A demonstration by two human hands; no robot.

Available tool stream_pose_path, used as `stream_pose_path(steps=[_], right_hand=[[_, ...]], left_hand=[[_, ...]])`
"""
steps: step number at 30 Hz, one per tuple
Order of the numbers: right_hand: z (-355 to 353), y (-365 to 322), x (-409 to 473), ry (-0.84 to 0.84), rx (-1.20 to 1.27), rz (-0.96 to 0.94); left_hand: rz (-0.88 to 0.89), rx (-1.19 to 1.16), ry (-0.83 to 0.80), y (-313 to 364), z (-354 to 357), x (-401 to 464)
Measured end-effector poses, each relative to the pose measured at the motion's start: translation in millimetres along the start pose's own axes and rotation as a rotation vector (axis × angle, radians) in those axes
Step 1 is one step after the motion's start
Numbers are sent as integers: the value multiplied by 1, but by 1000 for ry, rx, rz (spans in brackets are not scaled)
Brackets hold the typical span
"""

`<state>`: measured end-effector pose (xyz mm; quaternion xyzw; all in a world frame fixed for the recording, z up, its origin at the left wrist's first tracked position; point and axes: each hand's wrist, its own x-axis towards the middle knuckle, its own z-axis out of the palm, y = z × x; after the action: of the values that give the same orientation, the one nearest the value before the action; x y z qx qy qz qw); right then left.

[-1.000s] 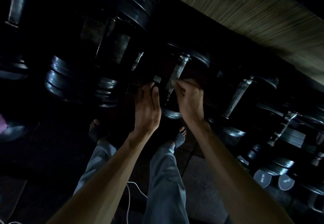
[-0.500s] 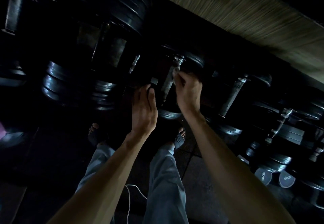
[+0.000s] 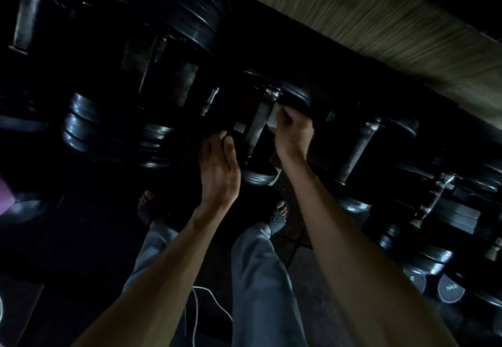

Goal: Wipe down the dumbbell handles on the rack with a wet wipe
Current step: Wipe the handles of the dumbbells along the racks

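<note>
In dim light a row of black dumbbells lies on a low rack point(image 3: 320, 154). My right hand point(image 3: 294, 132) pinches a pale wet wipe point(image 3: 272, 120) against the right side of one grey dumbbell handle point(image 3: 258, 126), near its far end. My left hand point(image 3: 218, 167) hovers just left of that handle with fingers loosely bent, and I cannot see anything held in it. Another dumbbell handle point(image 3: 358, 151) lies to the right, untouched.
Large black weight plates point(image 3: 81, 126) stack at the left. More dumbbells point(image 3: 434, 200) and round end caps point(image 3: 451, 289) continue to the lower right. A pale striped wall point(image 3: 366, 18) runs behind. My legs, sandalled feet and a white cord point(image 3: 195, 308) are below.
My right hand has slid with the wipe up the handle, away from me, towards its far end. My left hand has stayed beside the handle.
</note>
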<state>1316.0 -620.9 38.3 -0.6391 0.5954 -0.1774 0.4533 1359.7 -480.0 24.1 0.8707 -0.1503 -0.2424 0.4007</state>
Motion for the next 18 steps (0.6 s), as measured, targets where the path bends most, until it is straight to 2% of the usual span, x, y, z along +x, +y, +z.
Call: stream_pose_path(steps=[3, 7, 9, 12, 14, 16, 18], right_hand=[[6, 10, -12, -122, -25, 17], [-17, 26, -33, -431, -165, -2], [-20, 22, -20, -418, -114, -8], [-12, 8, 10, -185, 39, 71], [-6, 2, 13, -144, 65, 80], [-7, 8, 3, -228, -6, 32], [-17, 18, -15, -388, -93, -30]], left_hand=[[-3, 61, 24, -4, 6, 1], [-36, -50, 82, 7, 10, -4], [-27, -55, 109, 12, 9, -6], [-33, -35, 107, 14, 8, -6], [-52, -25, 81, 15, 7, -6], [-55, 19, 75, 13, 7, -7], [-15, 144, 78, 17, 8, -12]])
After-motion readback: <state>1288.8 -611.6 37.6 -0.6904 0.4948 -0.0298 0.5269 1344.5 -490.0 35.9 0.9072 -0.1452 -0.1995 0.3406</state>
